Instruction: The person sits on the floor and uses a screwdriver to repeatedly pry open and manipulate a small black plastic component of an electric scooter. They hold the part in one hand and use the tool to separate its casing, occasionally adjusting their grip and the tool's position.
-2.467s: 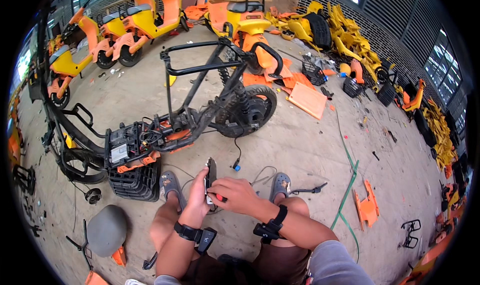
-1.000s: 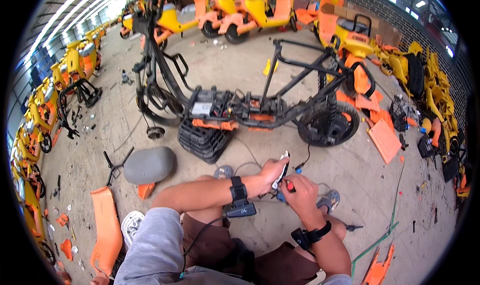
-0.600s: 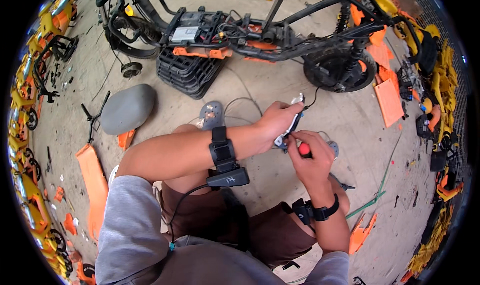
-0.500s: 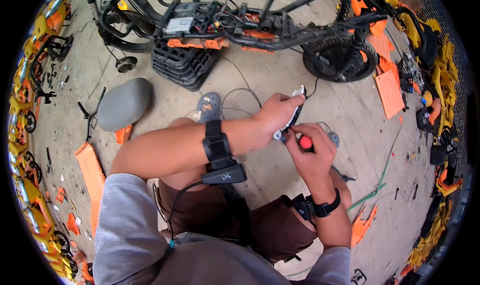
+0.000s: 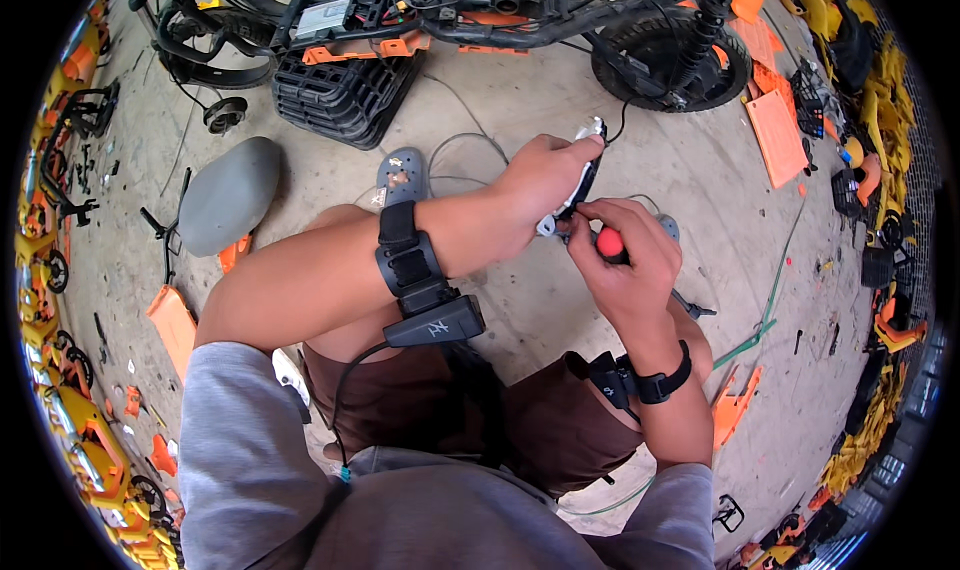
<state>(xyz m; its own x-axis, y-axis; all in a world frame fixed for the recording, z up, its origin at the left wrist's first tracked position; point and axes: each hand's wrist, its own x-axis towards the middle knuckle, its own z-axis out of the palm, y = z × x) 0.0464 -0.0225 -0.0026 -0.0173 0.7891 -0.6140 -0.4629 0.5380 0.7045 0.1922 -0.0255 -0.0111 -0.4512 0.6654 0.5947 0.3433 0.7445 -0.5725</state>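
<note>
My left hand (image 5: pixel 545 178) is closed round a slim black-and-white part (image 5: pixel 584 182) with a dark cable at its far end; I cannot make out its exact kind. A small light-coloured loop or tab shows at the part's near end. My right hand (image 5: pixel 640 265) is wrapped round a screwdriver (image 5: pixel 610 241) with a red-and-black handle, whose red butt faces up. The right fingertips meet the near end of the part, and they hide the screwdriver's shaft and tip. Both hands are above the floor, in front of my knees.
A stripped black motorbike frame (image 5: pixel 520 28) with wheels stands ahead, a black slatted crate (image 5: pixel 340 95) beside it. On the floor are a grey seat (image 5: pixel 230 195), orange panels (image 5: pixel 776 138) and a green strip (image 5: pixel 775 295). Yellow parts (image 5: pixel 880 120) are piled along the right.
The view has shifted, so the motorbike frame sits higher in the picture. Both hands keep their grip on the part and the screwdriver, with little change between them.
</note>
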